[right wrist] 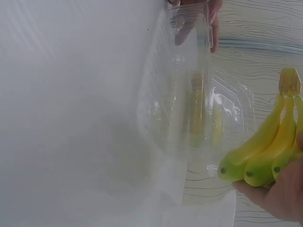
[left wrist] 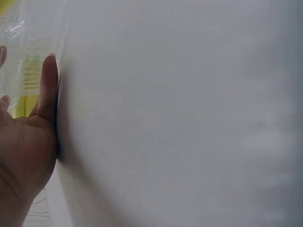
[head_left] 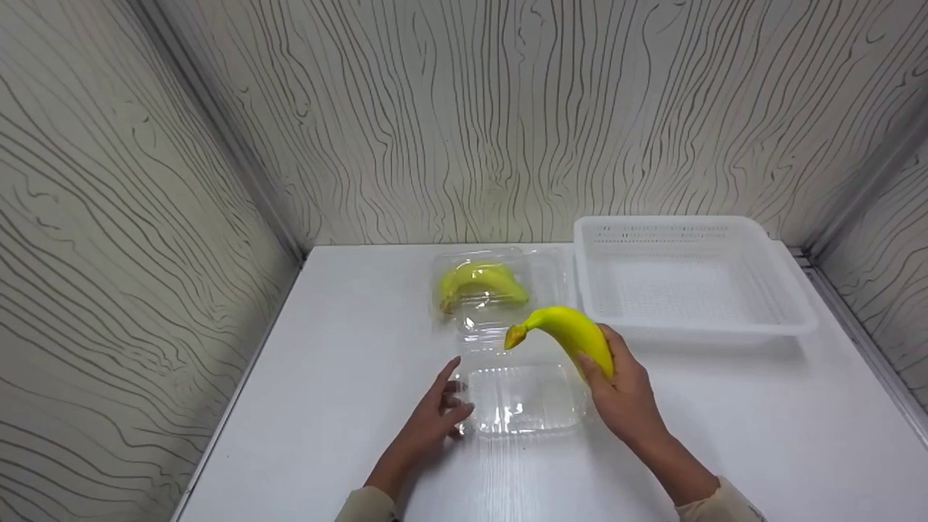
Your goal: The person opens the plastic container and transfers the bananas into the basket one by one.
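My right hand (head_left: 627, 395) grips a bunch of yellow bananas (head_left: 569, 333) around its lower end, holding it up over the right side of an open clear plastic clamshell container (head_left: 522, 413). The brown stem end points left; in the right wrist view several bananas show with greenish tips. At the container's left side is my left hand (head_left: 431, 417), its thumb at the rim and index finger extended. In the left wrist view that hand's thumb (left wrist: 49, 80) is straight beside the clear plastic.
Behind the open container, a second clear container (head_left: 547, 286) holds another bunch of bananas (head_left: 482, 277). A white perforated basket (head_left: 797, 319) stands at the back right of the white table (head_left: 326, 362). Wood-patterned walls (head_left: 464, 130) enclose the back and sides.
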The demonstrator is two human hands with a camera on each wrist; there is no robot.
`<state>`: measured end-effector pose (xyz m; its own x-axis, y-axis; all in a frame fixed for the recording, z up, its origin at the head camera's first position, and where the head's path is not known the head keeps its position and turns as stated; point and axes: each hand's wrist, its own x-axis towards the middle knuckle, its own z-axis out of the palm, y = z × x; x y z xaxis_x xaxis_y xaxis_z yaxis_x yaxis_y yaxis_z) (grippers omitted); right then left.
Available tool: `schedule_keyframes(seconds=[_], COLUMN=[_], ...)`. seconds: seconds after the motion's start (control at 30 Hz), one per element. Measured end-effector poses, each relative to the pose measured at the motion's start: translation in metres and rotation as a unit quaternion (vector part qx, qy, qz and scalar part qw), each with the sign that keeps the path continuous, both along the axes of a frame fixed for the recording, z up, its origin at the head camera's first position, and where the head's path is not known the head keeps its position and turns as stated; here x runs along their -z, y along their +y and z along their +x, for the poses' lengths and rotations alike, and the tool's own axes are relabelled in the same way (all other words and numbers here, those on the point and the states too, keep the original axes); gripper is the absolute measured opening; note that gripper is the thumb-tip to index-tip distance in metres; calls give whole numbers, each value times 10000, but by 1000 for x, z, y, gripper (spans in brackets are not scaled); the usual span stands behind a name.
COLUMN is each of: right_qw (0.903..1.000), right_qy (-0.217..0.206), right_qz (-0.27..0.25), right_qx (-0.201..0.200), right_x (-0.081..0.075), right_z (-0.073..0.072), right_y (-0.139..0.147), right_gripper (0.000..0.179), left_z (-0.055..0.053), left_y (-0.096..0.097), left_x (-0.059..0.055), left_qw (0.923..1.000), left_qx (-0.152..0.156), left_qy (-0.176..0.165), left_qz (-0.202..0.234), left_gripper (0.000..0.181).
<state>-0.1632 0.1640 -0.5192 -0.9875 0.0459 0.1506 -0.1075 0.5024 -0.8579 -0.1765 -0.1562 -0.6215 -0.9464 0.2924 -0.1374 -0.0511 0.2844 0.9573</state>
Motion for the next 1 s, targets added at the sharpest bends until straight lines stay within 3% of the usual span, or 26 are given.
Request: schedule_keyframes(seconds=[0.3,0.67,1.0], right_qw=[9998,9985,9971], right_qy=[58,273,239], right_qz=[128,118,-77], right_qx=[157,458,721], right_x=[-5,-13,-22], right_z=[-4,-13,-29], right_y=[13,31,50], right_gripper=[51,53,59], left_z=[1,1,0], left_y=[-2,-2,0], left_x=[2,0,1], left_qw=[9999,10000,9999], left_qx=[96,-14,-54], left_qy=[100,87,-9], left_qz=[21,-9,-123], left_gripper=[83,83,82])
